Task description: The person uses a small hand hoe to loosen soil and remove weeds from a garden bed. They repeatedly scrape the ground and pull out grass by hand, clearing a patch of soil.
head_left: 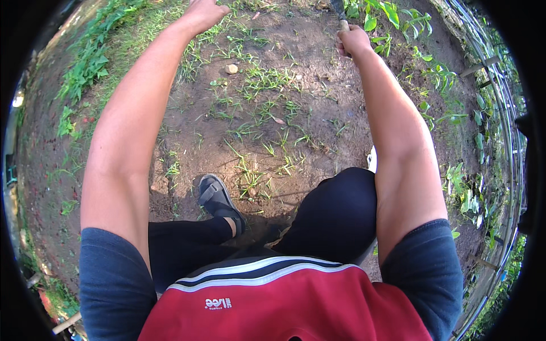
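Both my arms reach forward over bare soil with grass tufts. My left hand (203, 13) is at the top edge, above the grass (196, 57), and partly cut off. One of its digits stretches out to the right, and nothing shows in it. At the upper right my right hand (354, 41) is closed around the pale handle of a hand tool (344, 25). The tool's dark metal part points up and runs out of view, so its exact kind is hidden. Broad-leaved green plants (382, 12) grow just right of the tool.
A small tan stone (231, 69) lies between my arms. Grass tufts (267, 79) dot the soil. Leafy plants (85, 68) line the left side. A curved fence of thin poles (503, 113) borders the right. My sandalled foot (219, 199) and bent knee (341, 199) are below.
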The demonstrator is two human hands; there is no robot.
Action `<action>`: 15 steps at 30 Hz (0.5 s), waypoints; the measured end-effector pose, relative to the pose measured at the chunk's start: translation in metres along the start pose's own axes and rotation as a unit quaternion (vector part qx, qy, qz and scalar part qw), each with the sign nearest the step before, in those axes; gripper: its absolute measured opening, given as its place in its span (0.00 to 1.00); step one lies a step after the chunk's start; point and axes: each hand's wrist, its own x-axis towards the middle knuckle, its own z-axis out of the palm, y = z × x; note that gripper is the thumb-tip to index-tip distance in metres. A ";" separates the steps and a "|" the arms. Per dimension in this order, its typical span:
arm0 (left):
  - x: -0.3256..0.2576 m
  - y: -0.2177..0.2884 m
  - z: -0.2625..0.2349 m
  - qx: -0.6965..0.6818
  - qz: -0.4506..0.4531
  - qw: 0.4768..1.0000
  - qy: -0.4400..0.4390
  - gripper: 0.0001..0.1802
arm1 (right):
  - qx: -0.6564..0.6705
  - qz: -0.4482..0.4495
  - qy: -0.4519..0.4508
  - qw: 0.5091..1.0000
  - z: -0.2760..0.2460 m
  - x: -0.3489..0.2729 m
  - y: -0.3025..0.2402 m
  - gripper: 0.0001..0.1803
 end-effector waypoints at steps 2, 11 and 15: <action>-0.013 0.001 -0.025 0.006 -0.019 1.000 0.005 0.16 | 0.011 0.003 0.017 1.000 0.003 -0.012 -0.014 0.15; -0.114 0.013 -0.085 0.067 -0.167 0.975 -0.133 0.18 | -0.138 -0.058 -0.110 0.983 0.030 -0.063 -0.076 0.15; -0.154 -0.003 -0.095 0.093 -0.215 0.967 -0.102 0.18 | -0.204 -0.083 -0.099 0.970 0.047 -0.099 -0.083 0.19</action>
